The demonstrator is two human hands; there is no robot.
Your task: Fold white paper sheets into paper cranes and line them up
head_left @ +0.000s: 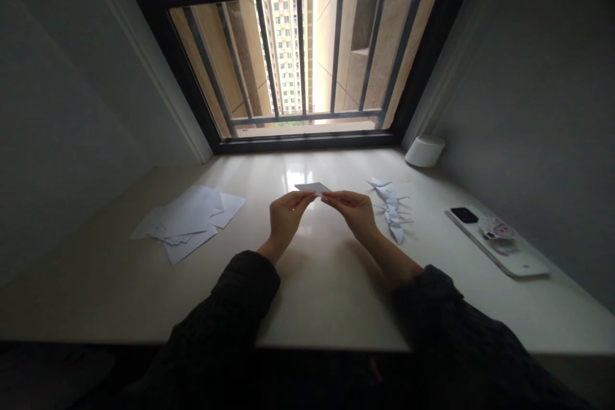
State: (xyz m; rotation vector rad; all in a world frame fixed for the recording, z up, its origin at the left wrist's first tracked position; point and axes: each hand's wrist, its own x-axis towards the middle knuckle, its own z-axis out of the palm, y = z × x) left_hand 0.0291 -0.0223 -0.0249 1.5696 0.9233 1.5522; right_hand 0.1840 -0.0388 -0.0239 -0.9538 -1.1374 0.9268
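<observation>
A small folded piece of white paper [312, 187] is held up above the sill, its near edge pinched by both hands. My left hand [291, 213] grips it from the left between thumb and fingers. From the right, my right hand [353, 208] pinches the same near edge, its fingertips close to those of the left. Several folded paper cranes [391, 208] stand in a row on the sill, just right of my right hand. To the left lies a loose pile of white paper sheets [189, 214], apart from my left hand.
A pale windowsill [307, 307] forms the work surface, with its front edge near my sleeves. On the right lies a white phone [509, 256] with a grip on its back. A white cup-like object [425, 151] stands at the back right corner, beside the dark-framed window [307, 142].
</observation>
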